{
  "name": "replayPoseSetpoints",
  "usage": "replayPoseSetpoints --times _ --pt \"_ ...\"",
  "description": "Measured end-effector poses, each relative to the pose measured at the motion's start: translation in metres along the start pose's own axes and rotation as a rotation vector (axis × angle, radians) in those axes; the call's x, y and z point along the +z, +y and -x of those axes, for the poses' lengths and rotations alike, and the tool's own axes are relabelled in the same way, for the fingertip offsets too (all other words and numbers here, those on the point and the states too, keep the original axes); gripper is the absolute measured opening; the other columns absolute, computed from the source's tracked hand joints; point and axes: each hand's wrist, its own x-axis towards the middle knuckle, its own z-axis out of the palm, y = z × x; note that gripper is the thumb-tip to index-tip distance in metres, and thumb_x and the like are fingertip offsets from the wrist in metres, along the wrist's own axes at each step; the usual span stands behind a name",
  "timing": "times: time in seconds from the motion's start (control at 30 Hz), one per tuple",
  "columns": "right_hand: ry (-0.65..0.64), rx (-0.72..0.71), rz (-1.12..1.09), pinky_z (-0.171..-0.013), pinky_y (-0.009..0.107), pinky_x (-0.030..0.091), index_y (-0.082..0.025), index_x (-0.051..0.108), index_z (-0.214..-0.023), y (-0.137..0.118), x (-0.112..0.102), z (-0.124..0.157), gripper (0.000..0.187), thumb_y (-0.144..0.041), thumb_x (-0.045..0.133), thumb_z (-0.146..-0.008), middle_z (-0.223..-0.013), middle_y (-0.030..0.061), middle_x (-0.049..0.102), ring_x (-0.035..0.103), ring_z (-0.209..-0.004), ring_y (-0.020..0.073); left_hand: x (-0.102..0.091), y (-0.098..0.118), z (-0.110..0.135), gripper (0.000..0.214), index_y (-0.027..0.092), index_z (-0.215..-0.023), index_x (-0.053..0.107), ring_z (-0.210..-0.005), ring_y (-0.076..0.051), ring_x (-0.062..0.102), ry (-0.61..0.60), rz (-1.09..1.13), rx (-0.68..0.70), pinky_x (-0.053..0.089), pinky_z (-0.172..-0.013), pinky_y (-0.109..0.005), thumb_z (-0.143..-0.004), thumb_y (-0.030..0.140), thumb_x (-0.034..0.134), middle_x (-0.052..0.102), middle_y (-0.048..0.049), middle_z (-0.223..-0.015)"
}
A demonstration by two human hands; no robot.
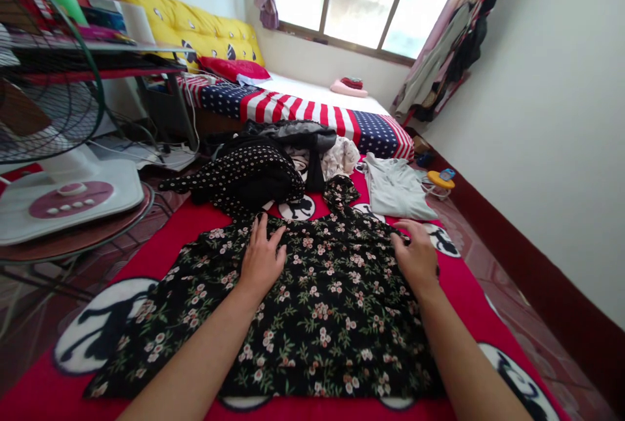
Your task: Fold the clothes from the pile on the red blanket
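Observation:
A black garment with pink flowers and green leaves (317, 310) lies spread out on a red blanket (469, 297); a short sleeve sticks up at its far edge. My left hand (263, 255) rests on the upper left part of the cloth, fingers stretched and apart. At the upper right edge of the same garment is my right hand (416, 255), thumb and fingers apart and slightly bent, nothing seen between them. Just beyond the left hand, a black dotted garment (244, 174) lies in a heap of dark clothes. A pale grey-green top (398, 190) lies folded past the right hand.
On the left, a fan (68, 193) stands on a round stool (117, 232), near a cluttered desk (127, 50). Behind the heap is a low bed with a stars-and-stripes cover (303, 108). A wall (556, 115) runs along the right, with hanging clothes (444, 63).

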Motion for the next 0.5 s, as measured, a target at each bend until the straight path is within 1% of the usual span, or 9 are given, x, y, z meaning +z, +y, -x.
replayPoseSetpoints --times 0.07,0.1,0.13,0.17,0.23,0.27,0.33,0.43,0.5 --pt "-0.183 -0.073 -0.200 -0.094 0.037 0.045 -0.021 0.066 -0.089 -0.025 0.020 0.008 0.015 -0.029 0.055 -0.084 -0.103 0.0075 0.066 0.061 -0.099 0.0225 0.000 0.000 -0.001 0.040 0.018 -0.126 0.062 -0.141 -0.039 0.028 -0.009 0.006 0.006 0.034 -0.114 -0.052 -0.087 0.020 0.055 0.029 -0.0148 -0.154" --pt "-0.251 -0.078 -0.281 -0.092 0.036 0.046 -0.022 0.067 -0.085 -0.033 0.030 0.012 0.013 -0.029 0.056 -0.083 -0.100 0.0068 0.066 0.062 -0.096 0.0218 -0.001 0.000 -0.001 0.040 0.017 -0.126 0.062 -0.142 -0.039 0.028 -0.015 0.016 0.011 0.034 -0.114 -0.052 -0.087 0.019 0.054 0.030 -0.0153 -0.153" --pt "-0.282 -0.069 -0.344 -0.091 0.037 0.047 -0.021 0.068 -0.082 -0.036 0.039 0.016 0.013 -0.030 0.058 -0.082 -0.098 0.0067 0.066 0.062 -0.094 0.0218 -0.002 0.000 -0.001 0.040 0.017 -0.125 0.062 -0.142 -0.038 0.027 -0.021 0.030 0.020 0.034 -0.114 -0.051 -0.086 0.018 0.054 0.030 -0.0155 -0.153" --pt "-0.281 -0.048 -0.391 -0.090 0.037 0.047 -0.021 0.068 -0.080 -0.037 0.047 0.020 0.014 -0.031 0.058 -0.081 -0.097 0.0070 0.066 0.062 -0.094 0.0222 -0.004 0.000 -0.001 0.040 0.018 -0.125 0.062 -0.142 -0.037 0.027 -0.031 0.047 0.032 0.033 -0.114 -0.052 -0.086 0.016 0.054 0.031 -0.0151 -0.153" --pt "-0.220 0.020 -0.451 -0.089 0.038 0.047 -0.021 0.068 -0.080 -0.031 0.058 0.026 0.016 -0.033 0.058 -0.081 -0.096 0.0073 0.066 0.062 -0.094 0.0229 -0.009 0.001 0.003 0.039 0.020 -0.123 0.063 -0.142 -0.034 0.030 -0.071 0.088 0.070 0.031 -0.115 -0.054 -0.086 0.014 0.054 0.036 -0.0129 -0.151" --pt "-0.193 0.051 -0.468 -0.089 0.038 0.047 -0.021 0.068 -0.080 -0.027 0.061 0.027 0.017 -0.034 0.058 -0.082 -0.095 0.0071 0.066 0.062 -0.093 0.0229 -0.012 0.001 0.006 0.038 0.022 -0.122 0.063 -0.140 -0.032 0.033 -0.109 0.108 0.098 0.029 -0.116 -0.055 -0.086 0.014 0.054 0.040 -0.0112 -0.149" --pt "-0.183 0.077 -0.491 -0.088 0.038 0.047 -0.021 0.068 -0.081 -0.018 0.064 0.028 0.017 -0.035 0.058 -0.083 -0.096 0.0063 0.066 0.062 -0.093 0.0223 -0.021 -0.001 0.016 0.037 0.025 -0.121 0.063 -0.138 -0.029 0.039 -0.203 0.141 0.165 0.026 -0.116 -0.057 -0.087 0.013 0.054 0.046 -0.0082 -0.145" --pt "-0.203 0.049 -0.504 -0.091 0.037 0.046 -0.021 0.068 -0.080 -0.014 0.063 0.028 0.018 -0.036 0.059 -0.083 -0.097 0.0055 0.066 0.062 -0.094 0.0216 -0.039 -0.011 0.032 0.039 0.026 -0.126 0.059 -0.136 -0.025 0.041 -0.318 0.143 0.270 0.028 -0.117 -0.051 -0.088 0.017 0.055 0.046 -0.0073 -0.146" --pt "-0.206 0.048 -0.511 -0.091 0.037 0.046 -0.021 0.069 -0.080 -0.014 0.062 0.028 0.019 -0.037 0.059 -0.083 -0.097 0.0054 0.066 0.062 -0.093 0.0214 -0.054 -0.026 0.035 0.044 0.027 -0.134 0.052 -0.136 -0.024 0.040 -0.377 0.086 0.326 0.033 -0.115 -0.047 -0.090 0.024 0.055 0.042 -0.0081 -0.149"
